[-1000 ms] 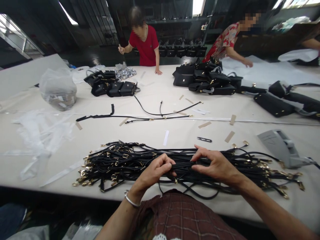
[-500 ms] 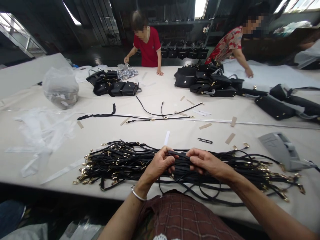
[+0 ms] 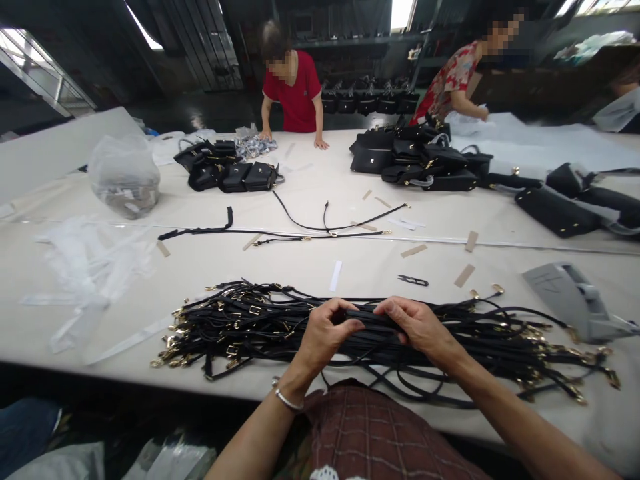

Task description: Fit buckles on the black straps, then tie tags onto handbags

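A long heap of black straps point(image 3: 280, 327) with gold buckles and clasps lies across the near side of the table. Above its middle, my left hand point(image 3: 327, 333) is closed round a few of the straps, thumb pointing right. My right hand point(image 3: 417, 327) grips the same black straps point(image 3: 370, 320) a short way to the right, its fingertips curled over them. Between the two hands a short stretch of flat strap shows. The undersides of the fingers are hidden.
Black thread snips point(image 3: 413, 280) and a grey tape dispenser point(image 3: 575, 300) lie beyond the heap. Loose straps point(image 3: 280, 235) rest mid-table. Black handbags point(image 3: 420, 160) stand farther back, with a plastic bag point(image 3: 124, 177) at left. Two co-workers point(image 3: 295, 87) stand across the table.
My right hand has shifted its hold, the thumb now lying higher over the straps. My left thumb has stretched out to the right. The co-worker at right has drawn an arm back.
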Motion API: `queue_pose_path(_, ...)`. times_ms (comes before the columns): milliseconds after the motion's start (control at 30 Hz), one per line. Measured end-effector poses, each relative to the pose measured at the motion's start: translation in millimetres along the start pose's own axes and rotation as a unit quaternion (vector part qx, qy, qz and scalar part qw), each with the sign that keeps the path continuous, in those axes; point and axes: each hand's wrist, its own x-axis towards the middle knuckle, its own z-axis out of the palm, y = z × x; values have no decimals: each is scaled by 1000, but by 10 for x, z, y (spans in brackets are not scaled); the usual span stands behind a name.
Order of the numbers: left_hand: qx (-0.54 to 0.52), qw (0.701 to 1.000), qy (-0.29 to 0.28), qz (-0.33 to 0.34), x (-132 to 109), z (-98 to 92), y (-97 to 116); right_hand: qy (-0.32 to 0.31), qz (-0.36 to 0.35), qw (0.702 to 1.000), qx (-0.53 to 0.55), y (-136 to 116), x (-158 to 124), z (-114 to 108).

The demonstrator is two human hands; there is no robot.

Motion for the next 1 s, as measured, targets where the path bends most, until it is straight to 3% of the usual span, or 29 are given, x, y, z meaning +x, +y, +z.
queue_pose_path(100, 5, 1000, 5, 13, -10, -117, -18, -92, -3, 995, -46, -32, -30, -52)
queue_pose_path(200, 49, 997, -16, 53, -25, -105, -3, -174, -24, 979, -100, -163, -50, -49)
queue_pose_path(300, 80, 993, -27, 84, -42, -66, 26, -221, -1, 974, -52, -268, -41, 9)
queue_pose_path(400, 46, 995, -50, 76, -66, -76, 52, -188, 45, 981, 10, -265, -14, 71)
queue_pose_path(533, -5, 994, -95, 49, -90, -126, 74, -160, 35, 986, -22, -198, -2, 62)
queue_pose_path(700, 7, 997, -66, 47, -79, -136, 64, -165, 30, 985, -37, -170, -36, -40)
queue_pose_path(833, 41, 992, -59, 103, -85, -90, -2, -142, 59, 987, -50, -167, -62, -35)
queue_pose_path(1000, 106, 972, -107, 179, -107, 10, -98, -124, 45, 989, -60, -189, -68, 94)
